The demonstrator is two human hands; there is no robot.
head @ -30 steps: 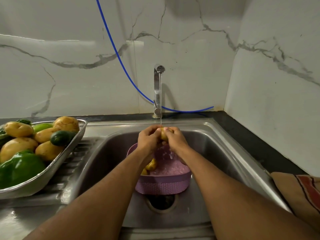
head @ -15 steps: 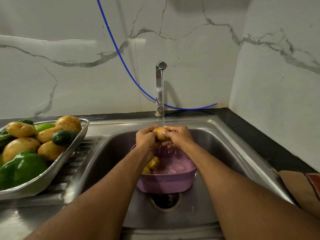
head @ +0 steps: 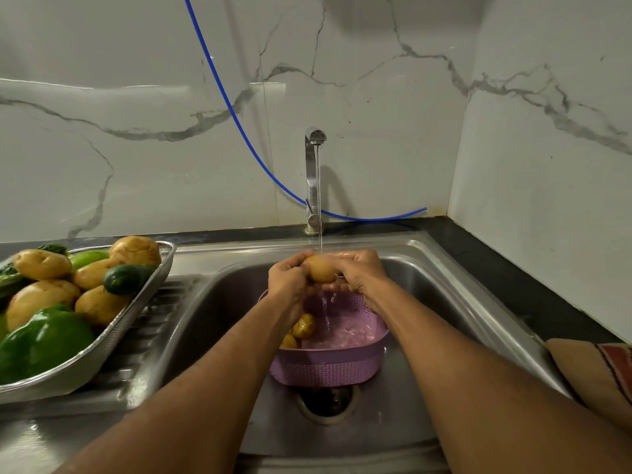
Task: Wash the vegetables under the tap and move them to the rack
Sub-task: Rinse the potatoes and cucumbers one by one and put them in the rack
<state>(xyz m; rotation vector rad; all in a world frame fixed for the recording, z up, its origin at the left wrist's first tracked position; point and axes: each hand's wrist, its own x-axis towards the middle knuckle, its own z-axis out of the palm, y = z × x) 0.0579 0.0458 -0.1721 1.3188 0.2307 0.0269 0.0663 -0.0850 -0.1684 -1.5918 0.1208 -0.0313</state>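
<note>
Both hands are holding one potato (head: pixel 320 268) under the water running from the tap (head: pixel 313 179), the left hand (head: pixel 289 280) and right hand (head: pixel 360 271) each keeping a curled grip on it above the purple basket (head: pixel 328 366) in the sink (head: pixel 444 289). Two more potatoes are lying in that basket, and the metal rack (head: pixel 102 340) at the left is carrying washed potatoes, a cucumber (head: pixel 124 278) and a green pepper (head: pixel 42 343).
</note>
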